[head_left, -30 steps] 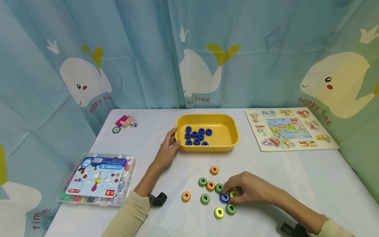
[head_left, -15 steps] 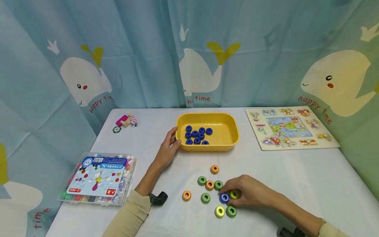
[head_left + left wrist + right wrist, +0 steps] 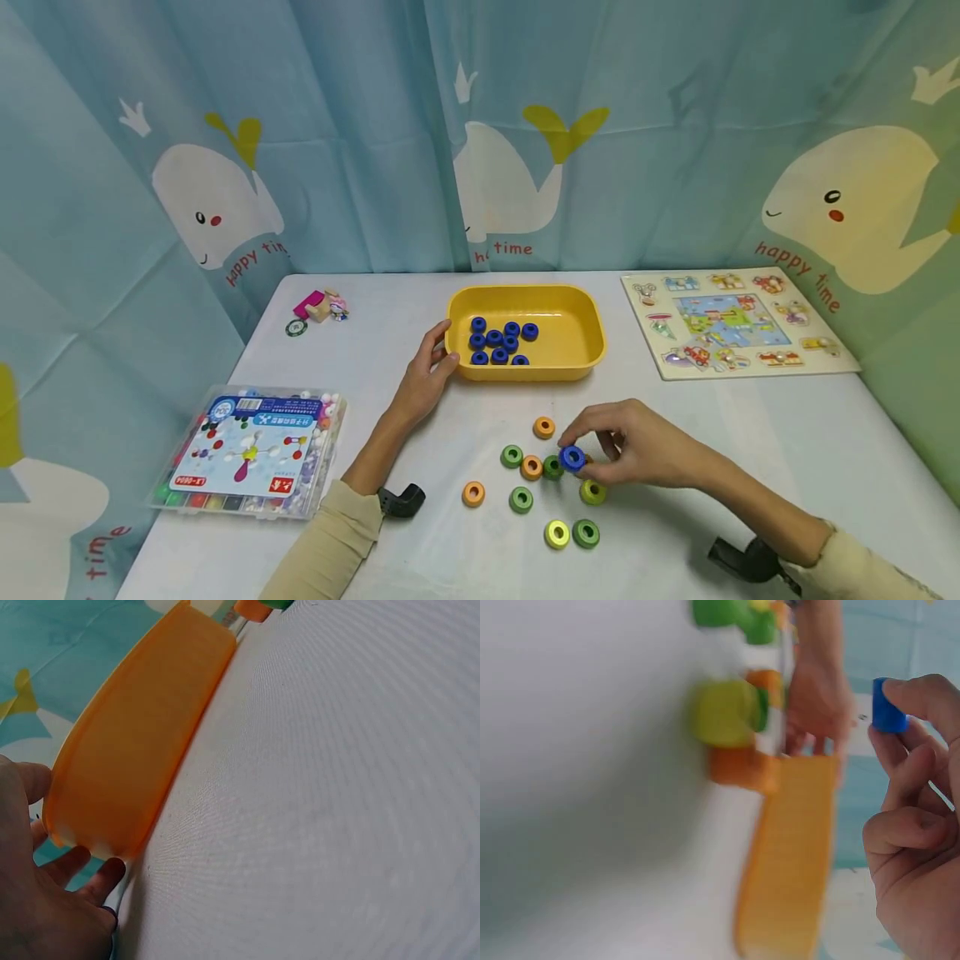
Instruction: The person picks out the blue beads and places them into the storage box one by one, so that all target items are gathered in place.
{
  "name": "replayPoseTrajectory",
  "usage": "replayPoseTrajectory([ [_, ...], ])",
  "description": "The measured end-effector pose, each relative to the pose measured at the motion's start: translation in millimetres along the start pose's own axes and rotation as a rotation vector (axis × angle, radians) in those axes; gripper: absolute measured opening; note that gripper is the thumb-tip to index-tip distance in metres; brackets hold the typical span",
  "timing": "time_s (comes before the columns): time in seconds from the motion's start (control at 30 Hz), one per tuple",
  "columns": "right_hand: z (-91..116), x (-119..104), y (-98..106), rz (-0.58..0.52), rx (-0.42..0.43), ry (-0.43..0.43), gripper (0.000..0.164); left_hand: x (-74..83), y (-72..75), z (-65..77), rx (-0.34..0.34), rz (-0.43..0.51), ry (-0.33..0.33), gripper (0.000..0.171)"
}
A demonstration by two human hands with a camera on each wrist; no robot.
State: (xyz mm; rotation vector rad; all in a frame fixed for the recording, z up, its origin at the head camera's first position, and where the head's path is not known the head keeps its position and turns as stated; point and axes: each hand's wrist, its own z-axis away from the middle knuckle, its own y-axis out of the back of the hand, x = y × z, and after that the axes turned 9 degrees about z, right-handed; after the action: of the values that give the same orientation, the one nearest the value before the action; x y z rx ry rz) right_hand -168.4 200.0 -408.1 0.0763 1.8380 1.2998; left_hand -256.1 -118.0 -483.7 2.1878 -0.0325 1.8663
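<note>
Between the thumb and fingertips of my right hand is a small blue ring, pinched and raised over the loose rings. In the right wrist view the same blue ring shows side-on. My left hand holds the left end of a yellow tray, thumb at its near corner and fingers along the end wall. Several blue rings lie in the tray's left half. Below on the table are green rings, orange rings and yellow rings.
A clear case of coloured balls with a printed sheet stands at the left. Small toys and a green-and-white disc lie at the back left. A picture puzzle board lies at the back right, before a whale-print curtain.
My right hand has lifted the blue ring off the table and moved it away from me, uncovering the yellow ring beside it. My left hand has stayed at the tray.
</note>
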Motion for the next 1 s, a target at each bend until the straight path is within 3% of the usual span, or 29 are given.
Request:
replayPoseTrajectory([
  [0.23,-30.6,16.9,35.1,0.012,0.125,0.012,0.031,-5.3,-2.5,-0.9,0.011,-0.015,-0.003,0.054],
  [0.4,-63.2,34.8,51.9,0.046,0.181,-0.060,0.029,-5.4,-2.7,-0.7,0.025,-0.019,-0.006,0.053],
  [0.43,-69.6,34.0,55.3,0.047,0.184,-0.074,0.028,0.3,-2.4,1.0,0.021,-0.017,-0.003,0.053],
  [0.6,-97.6,59.8,58.9,0.069,0.150,-0.142,0.027,0.0,-0.7,0.5,-0.011,-0.002,-0.010,0.054],
  [0.77,-115.3,96.0,52.7,0.059,0.083,-0.145,0.028,-6.7,-1.8,0.1,0.002,-0.014,-0.013,0.054],
  [1.0,-135.5,114.9,51.4,0.097,-0.019,-0.126,0.025,-5.3,-1.1,-0.2,0.016,-0.021,-0.018,0.054],
])
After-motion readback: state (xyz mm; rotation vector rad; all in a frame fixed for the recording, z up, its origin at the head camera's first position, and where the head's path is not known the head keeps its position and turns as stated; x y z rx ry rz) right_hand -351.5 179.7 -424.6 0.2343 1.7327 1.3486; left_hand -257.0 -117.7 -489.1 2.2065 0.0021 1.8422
